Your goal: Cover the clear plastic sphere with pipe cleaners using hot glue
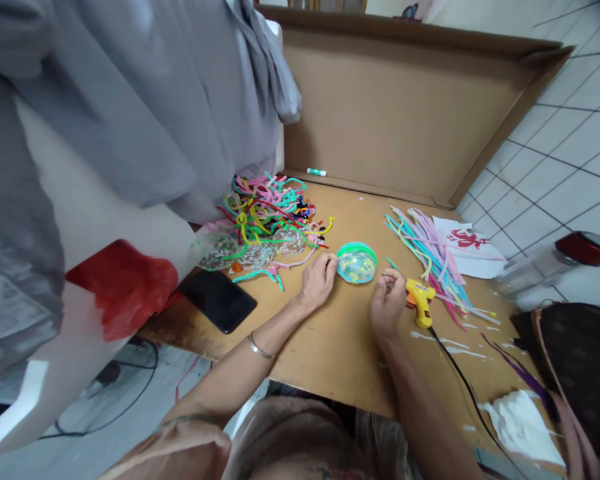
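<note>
My left hand (pixel 320 279) grips the left edge of a clear round bowl (pixel 357 265). Green and turquoise pipe cleaner runs round the bowl's rim, and specks of colour show inside it. To the right of the bowl, my right hand (pixel 389 301) is closed in a pinch; whatever its fingertips hold is too small to make out. Just beyond that hand lies a yellow glue gun (pixel 421 301) with a black cord. A short green piece of pipe cleaner (pixel 391 263) rests between the bowl and the glue gun.
Tangled pipe cleaners (pixel 265 207) and several clear domes (pixel 257 253) cover the back left, near a black phone (pixel 220 300). Straight pipe cleaners (pixel 430 247) lie at right beside paper (pixel 473 248), a bottle (pixel 535 270) and a dark bag (pixel 575 360). A cardboard wall (pixel 405 107) rises behind.
</note>
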{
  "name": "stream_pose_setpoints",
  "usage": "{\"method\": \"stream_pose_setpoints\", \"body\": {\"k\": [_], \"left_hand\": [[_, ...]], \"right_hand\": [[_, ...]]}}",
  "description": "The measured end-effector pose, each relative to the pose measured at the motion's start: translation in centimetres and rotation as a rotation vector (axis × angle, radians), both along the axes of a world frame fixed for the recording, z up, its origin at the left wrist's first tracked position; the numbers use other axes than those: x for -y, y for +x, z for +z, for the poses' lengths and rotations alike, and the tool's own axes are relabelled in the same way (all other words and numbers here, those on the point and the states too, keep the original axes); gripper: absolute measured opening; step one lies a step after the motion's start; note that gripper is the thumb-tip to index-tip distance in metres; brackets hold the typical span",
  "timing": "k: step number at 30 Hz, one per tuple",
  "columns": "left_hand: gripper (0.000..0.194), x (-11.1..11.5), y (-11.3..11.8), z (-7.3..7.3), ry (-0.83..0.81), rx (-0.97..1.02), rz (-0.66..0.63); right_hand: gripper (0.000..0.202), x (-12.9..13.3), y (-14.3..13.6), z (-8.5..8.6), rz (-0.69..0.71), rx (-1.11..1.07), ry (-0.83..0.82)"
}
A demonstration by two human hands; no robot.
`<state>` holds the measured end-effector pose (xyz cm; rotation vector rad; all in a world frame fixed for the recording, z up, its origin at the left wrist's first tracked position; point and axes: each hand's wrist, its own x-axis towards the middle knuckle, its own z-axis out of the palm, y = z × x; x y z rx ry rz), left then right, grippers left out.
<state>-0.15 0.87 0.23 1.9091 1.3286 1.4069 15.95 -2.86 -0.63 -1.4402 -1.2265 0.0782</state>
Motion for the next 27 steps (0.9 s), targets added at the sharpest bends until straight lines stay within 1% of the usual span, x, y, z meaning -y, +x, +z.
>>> {"method": "stream_pose_setpoints", "body": {"k": [9, 16, 19, 22, 26, 27], "left_hand": [[0.025, -0.16, -0.06, -0.26, -0.068, -0.031, -0.014], [0.032, -0.28, -0.18, -0.27, -0.086, -0.003, 0.011], [0.033, -0.42, -0.21, -0.15, -0.085, 0.025, 0.029], [0.028, -0.32, -0.22, 0.03, -0.089, 0.092, 0.031], [0.011, 0.32, -0.35, 0.15, -0.120, 0.165, 0.006], [0.011, 0.56, -0.45, 0.15, -0.130, 0.180, 0.005]], "right_hand": [[0.027, 0.04, 0.08, -0.15, 0.048, -0.020, -0.045], [0.028, 0.02, -0.02, 0.19, -0.008, 0.029, 0.003], [0.031, -0.01, 0.03, 0.11, -0.003, 0.031, 0.025], [0.030, -0.03, 0.02, -0.01, 0.029, -0.002, 0.022], [0.030, -0.05, -0.02, -0.08, 0.039, -0.095, -0.019], [0.031, -0.04, -0.02, -0.08, 0.034, -0.098, -0.030]]}}
